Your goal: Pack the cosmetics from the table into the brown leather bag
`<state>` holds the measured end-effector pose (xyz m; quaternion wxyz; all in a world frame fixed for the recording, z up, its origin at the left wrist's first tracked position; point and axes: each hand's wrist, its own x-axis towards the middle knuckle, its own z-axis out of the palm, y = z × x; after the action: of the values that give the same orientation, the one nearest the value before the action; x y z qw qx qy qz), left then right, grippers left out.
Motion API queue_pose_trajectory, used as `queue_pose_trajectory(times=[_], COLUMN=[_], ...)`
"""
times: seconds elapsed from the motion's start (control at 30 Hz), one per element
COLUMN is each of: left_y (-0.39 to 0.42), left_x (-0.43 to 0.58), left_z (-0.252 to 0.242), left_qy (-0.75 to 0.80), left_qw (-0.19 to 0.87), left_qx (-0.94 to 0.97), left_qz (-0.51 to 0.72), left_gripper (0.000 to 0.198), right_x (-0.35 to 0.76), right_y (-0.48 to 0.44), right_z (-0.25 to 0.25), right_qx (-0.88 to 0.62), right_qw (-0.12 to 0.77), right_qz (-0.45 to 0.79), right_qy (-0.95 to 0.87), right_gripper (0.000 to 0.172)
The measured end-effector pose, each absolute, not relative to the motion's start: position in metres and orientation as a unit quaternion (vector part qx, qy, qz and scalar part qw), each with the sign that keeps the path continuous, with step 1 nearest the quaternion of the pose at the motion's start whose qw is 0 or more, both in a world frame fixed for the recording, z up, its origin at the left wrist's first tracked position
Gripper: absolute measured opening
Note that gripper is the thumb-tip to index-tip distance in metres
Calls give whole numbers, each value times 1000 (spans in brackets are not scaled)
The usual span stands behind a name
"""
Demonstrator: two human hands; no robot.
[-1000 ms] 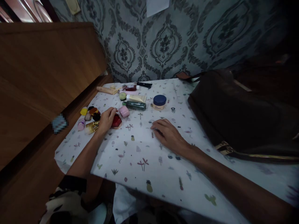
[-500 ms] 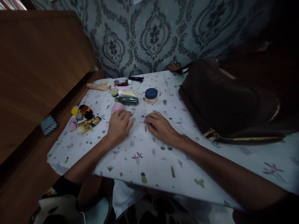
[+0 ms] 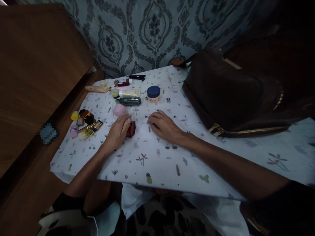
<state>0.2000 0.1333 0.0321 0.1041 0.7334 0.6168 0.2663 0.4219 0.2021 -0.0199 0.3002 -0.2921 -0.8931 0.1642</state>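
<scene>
My left hand is curled around a small dark red compact on the printed white tablecloth. My right hand lies palm down just right of it, fingers bent loosely on the cloth, with nothing visible in it. A pink round case sits just beyond my left hand. Farther back lie a dark green bottle, a cream tube and a blue-lidded jar.
A large dark brown bag with gold trim fills the right side of the table. Gold lipsticks and several small colourful cosmetics lie at the left edge. Wooden furniture stands left; patterned wallpaper is behind.
My left hand slid the red compact from the left cluster toward the middle, beside my right hand. The view drifted down and right.
</scene>
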Motion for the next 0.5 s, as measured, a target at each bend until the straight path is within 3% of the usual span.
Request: queue_pose_trajectory(times=[0.23,0.4,0.5], left_y=[90,83,89], left_x=[187,167,172], left_z=[46,43,39], left_qy=[551,549,576], left_qw=[154,207,197], left_qx=[789,796,782], left_qz=[225,151,134], left_gripper=[37,69,70], right_x=[421,421,422], right_y=[203,203,203], right_z=[-21,-22,-21], right_qx=[-292,-290,-300], right_qw=[297,303,319], right_qz=[161,169,191], right_qy=[-895,-892,-878], right_gripper=[22,22,21])
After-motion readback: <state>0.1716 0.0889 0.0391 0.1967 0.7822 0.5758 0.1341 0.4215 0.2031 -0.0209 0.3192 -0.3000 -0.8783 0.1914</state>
